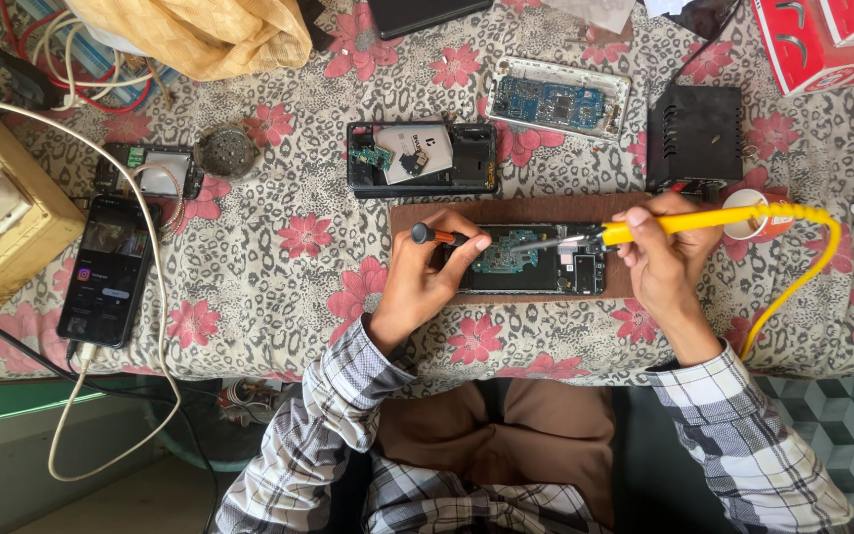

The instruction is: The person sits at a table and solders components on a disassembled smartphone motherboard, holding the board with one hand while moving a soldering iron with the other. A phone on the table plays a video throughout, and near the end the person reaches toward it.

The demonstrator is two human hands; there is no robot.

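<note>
Opened phone, back cover off, lies flat on a brown wooden board at the near middle of the tabletop, which is covered with a grey patterned cloth with pink flowers. A teal circuit board and a dark battery area are visible inside the phone.

Left hand: rests on the phone's left end, grip clenched around a small tool with a black and orange handle, held over the phone's upper left corner.

Right hand: at the phone's right end, grip clenched around a yellow soldering iron. The metal tip points left and sits over the circuit board; contact cannot be told. Its yellow cable loops right of the phone and drops off the near tabletop edge.

Beyond the phone: a second opened phone, just past the board. Further beyond and to the right, a bare phone frame with a blue circuit board. Right of that, a black box.

Left of the phone, well apart: a lit smartphone with a white cable plugged in, a round metal tin and a wooden box at the far left edge.

Far right corner: red carton.
</note>
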